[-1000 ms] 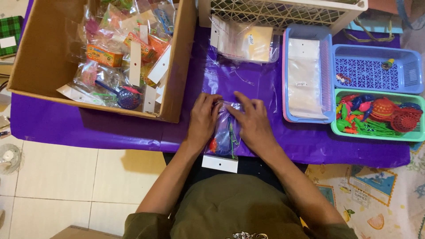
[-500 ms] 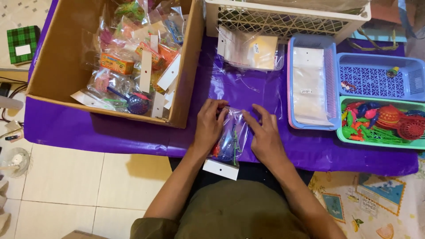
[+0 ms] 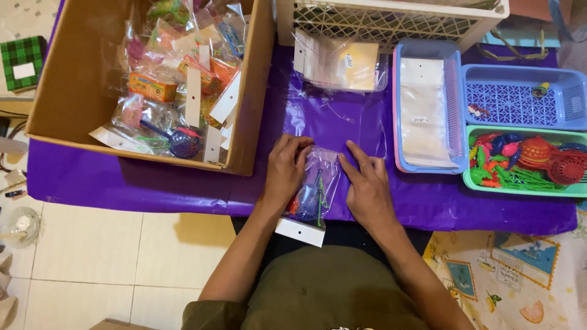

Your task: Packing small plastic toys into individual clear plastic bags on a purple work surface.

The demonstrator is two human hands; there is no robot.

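A clear plastic packet (image 3: 316, 189) with small coloured toys inside and a white card header at its near end lies on the purple table cover (image 3: 122, 180). My left hand (image 3: 285, 171) presses on the packet's left side, fingers curled over its top corner. On the packet's right edge rests my right hand (image 3: 365, 186), flat, with the fingers spread and pointing away from me. Both hands touch the packet; neither lifts it.
A cardboard box (image 3: 73, 91) holding several filled toy packets stands at the left. A white lattice basket (image 3: 391, 18) is at the back, clear bags (image 3: 342, 64) before it. At the right are a tray of empty bags (image 3: 425, 113), a blue basket (image 3: 520, 101) and a green tray of toys (image 3: 526, 162).
The view has shifted a little. My right hand has flattened beside the packet and my left hand has slid to its top left corner. The packet stays on the table.
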